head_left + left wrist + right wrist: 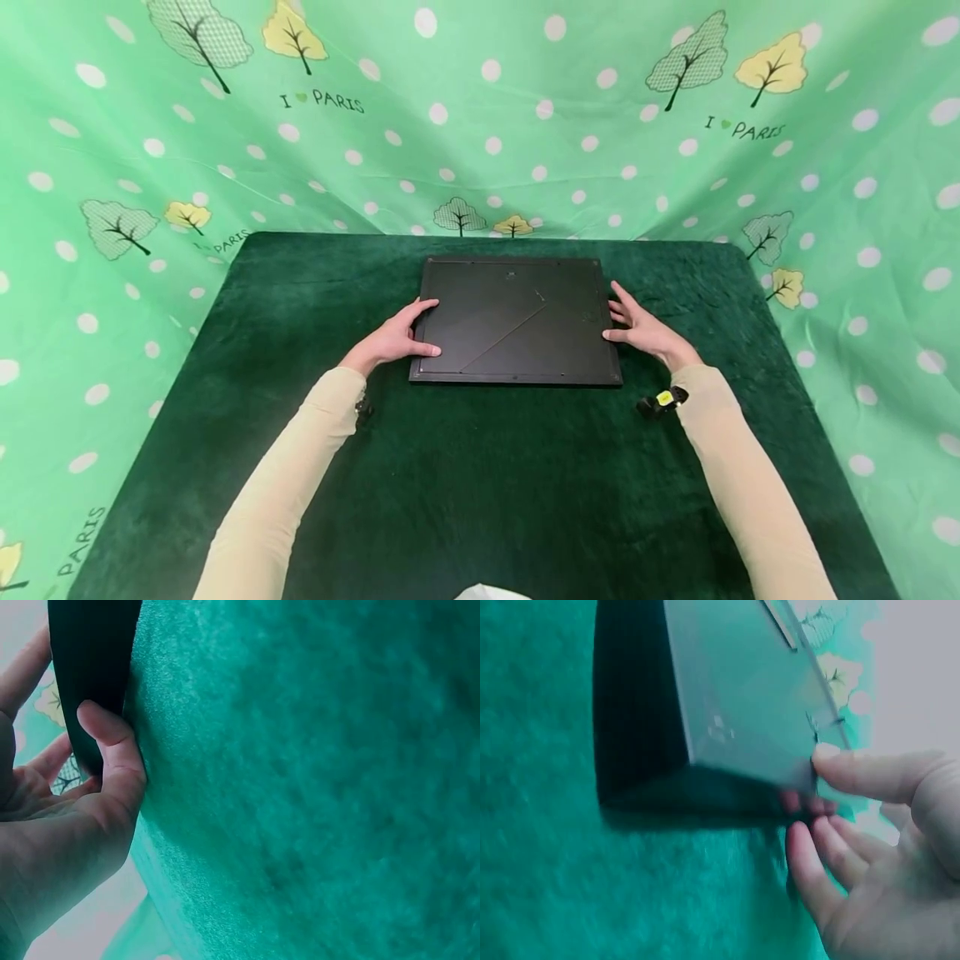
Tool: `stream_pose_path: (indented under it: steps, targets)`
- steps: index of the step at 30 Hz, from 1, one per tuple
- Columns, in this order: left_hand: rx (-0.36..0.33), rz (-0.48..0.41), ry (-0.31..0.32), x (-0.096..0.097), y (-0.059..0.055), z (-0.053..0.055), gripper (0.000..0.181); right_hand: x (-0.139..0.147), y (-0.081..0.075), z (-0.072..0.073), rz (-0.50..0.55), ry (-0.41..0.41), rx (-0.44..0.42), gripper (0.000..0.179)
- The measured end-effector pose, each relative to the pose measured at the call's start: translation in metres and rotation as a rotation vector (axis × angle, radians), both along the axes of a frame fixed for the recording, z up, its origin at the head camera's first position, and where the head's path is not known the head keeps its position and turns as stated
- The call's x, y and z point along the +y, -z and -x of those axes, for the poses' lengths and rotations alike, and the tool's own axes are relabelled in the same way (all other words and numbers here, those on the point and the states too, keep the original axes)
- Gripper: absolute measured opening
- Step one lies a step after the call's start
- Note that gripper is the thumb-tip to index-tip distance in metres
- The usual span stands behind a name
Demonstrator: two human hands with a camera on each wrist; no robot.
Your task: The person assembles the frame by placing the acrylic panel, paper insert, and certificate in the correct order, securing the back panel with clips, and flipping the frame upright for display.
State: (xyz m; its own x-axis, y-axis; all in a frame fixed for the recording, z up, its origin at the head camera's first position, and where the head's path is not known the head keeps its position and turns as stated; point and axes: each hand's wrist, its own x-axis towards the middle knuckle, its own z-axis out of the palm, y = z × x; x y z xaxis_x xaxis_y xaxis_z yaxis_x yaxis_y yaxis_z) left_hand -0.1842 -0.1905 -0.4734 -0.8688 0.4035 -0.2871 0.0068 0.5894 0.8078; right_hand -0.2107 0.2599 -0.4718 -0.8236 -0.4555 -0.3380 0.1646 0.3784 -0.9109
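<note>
A black, flat rectangular box [517, 325] lies on the dark green cloth, with a thin reddish diagonal line across its top. At its left edge my left hand [393, 337] holds on, thumb and index finger reaching over onto the top. The left wrist view shows that thumb [112, 742] against the dark side, with other fingers partly hidden behind. On the opposite edge my right hand [645, 329] lays its thumb on the rim. Its other fingers [814, 877] are fairly straight beside the glossy side wall; the index finger looks apart from the box.
A green cloth-covered table [487, 483] lies under the box. Behind and at both sides hangs a light green curtain [480, 108] with white dots and printed trees. Dark straps with small devices [663, 402] sit at the wrists. Something white shows at the bottom edge.
</note>
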Motion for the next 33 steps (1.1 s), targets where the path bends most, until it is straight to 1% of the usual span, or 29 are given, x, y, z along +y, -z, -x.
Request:
stream_pose_path:
  steps: [3,7,9,13,15,18,21,25,29,33]
  targets:
    - [0.005,0.011,-0.004,0.0,0.002,0.0,0.088,-0.005,-0.002,0.0,-0.069,0.023,-0.004,0.091]
    - [0.023,0.018,0.0,-0.001,0.002,0.001,0.087,-0.013,-0.008,0.0,-0.178,0.024,0.003,0.086]
    - [0.028,0.012,0.006,-0.002,0.003,0.001,0.087,-0.017,-0.01,0.0,-0.206,0.036,-0.007,0.086]
    - [0.036,0.005,0.012,-0.002,0.004,0.0,0.087,-0.02,-0.01,-0.005,-0.201,0.087,-0.029,0.086]
    - [0.041,0.011,0.017,-0.002,0.006,0.0,0.087,-0.02,-0.008,-0.007,-0.2,0.107,-0.028,0.085]
    - [0.035,0.036,0.016,-0.003,0.007,0.0,0.088,-0.02,-0.005,-0.01,-0.213,0.107,-0.016,0.083]
    - [0.038,0.053,0.015,-0.003,0.007,-0.001,0.088,-0.02,-0.006,-0.012,-0.227,0.088,0.008,0.081]
    - [0.053,0.033,0.02,-0.001,0.005,-0.001,0.088,-0.02,-0.007,-0.015,-0.238,0.078,0.047,0.077]
    - [0.06,0.024,0.022,0.0,0.006,-0.001,0.087,-0.019,-0.006,-0.021,-0.234,0.11,0.066,0.074]
    - [0.059,0.03,0.017,-0.002,0.006,-0.005,0.087,-0.02,-0.001,-0.023,-0.217,0.157,0.034,0.074]
